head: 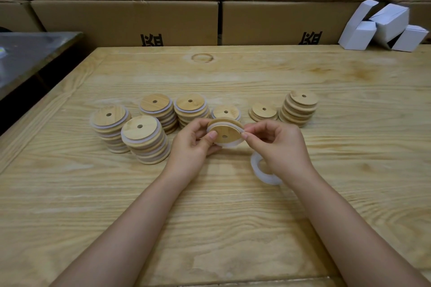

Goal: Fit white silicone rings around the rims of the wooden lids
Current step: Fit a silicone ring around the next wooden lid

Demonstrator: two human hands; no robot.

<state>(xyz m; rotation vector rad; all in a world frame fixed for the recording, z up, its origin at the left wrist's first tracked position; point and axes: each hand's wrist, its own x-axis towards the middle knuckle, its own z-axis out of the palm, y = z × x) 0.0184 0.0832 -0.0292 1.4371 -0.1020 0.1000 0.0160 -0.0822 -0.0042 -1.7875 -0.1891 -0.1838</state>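
Left hand (193, 144) grips the lid (225, 135) by its left edge, thumb on the face, just above the table (233, 216). Right hand (277, 144) pinches the ring (229, 145) at the lid's right rim. Lid looks light and stiff, so hold the edge. Ring looks soft and stretchy, so pinch it close to the rim. Spare rings (256, 165) lie under the right wrist.

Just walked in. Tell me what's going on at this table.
A person is fitting a white silicone ring onto a wooden lid held just above the table. The left hand grips the lid while the right hand pinches the ring at the lid's right edge; it looks only partly seated. Stacks of ringed lids stand to the left, bare lids to the right, and spare rings lie under the right hand.
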